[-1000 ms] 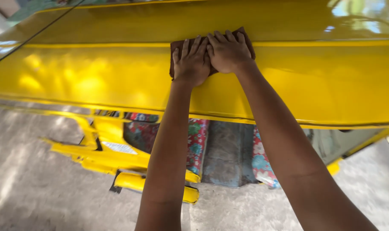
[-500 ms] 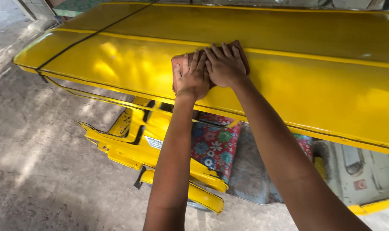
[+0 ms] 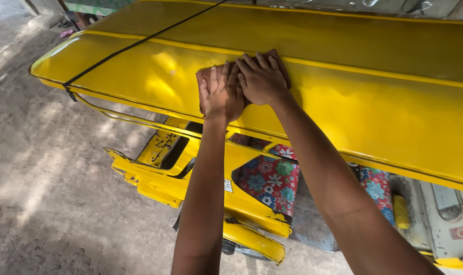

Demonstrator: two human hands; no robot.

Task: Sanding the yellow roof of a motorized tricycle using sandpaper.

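A thin black cord crosses the glossy yellow metal roof panel at the far left; below, a floral-patterned seat cover shows. Both arms stretch forward, left hand and right hand flat, fingers spread, pressing a brown cloth, probably folded, onto the panel.

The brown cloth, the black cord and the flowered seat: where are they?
brown cloth (image 3: pixel 205 81), head view, bare left edge.
black cord (image 3: pixel 140 43), head view, mid-length across the roof.
flowered seat (image 3: pixel 269 181), head view, red middle.
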